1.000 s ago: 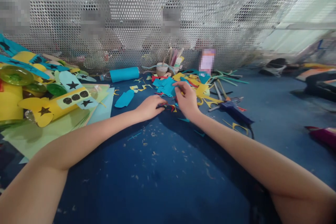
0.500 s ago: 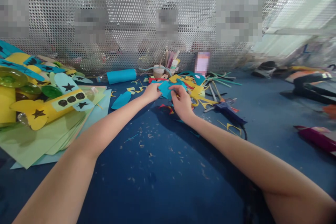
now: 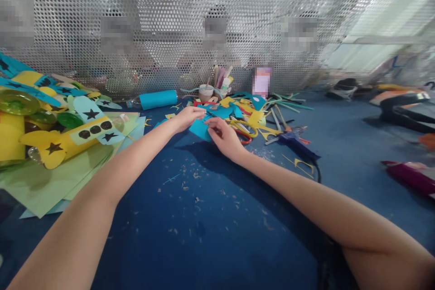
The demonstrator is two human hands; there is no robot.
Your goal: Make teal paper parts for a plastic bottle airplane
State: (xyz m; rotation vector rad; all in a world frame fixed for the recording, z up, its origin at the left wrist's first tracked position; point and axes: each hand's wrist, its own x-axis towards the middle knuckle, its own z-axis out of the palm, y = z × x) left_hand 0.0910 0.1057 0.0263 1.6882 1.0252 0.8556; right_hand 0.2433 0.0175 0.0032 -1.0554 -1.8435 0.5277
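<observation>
A piece of blue paper is held between my two hands above the table. My left hand pinches its upper left edge, fingers pointing right. On its right side the curled fingers of my right hand close on the paper, and their tips are partly hidden. Just beyond my right hand lie scissors with yellow handles and a red-handled pair. Behind the hands is a heap of blue and yellow paper scraps.
Left stand paper-covered bottle planes on green sheets. A blue-wrapped bottle and cups of sticks stand at the back by a perforated metal screen. To the right lie a blue glue gun and a purple one.
Both hands have shifted left and slightly closer with the blue paper, which has turned in the fingers. The scissors handles beside my right hand now show more clearly.
</observation>
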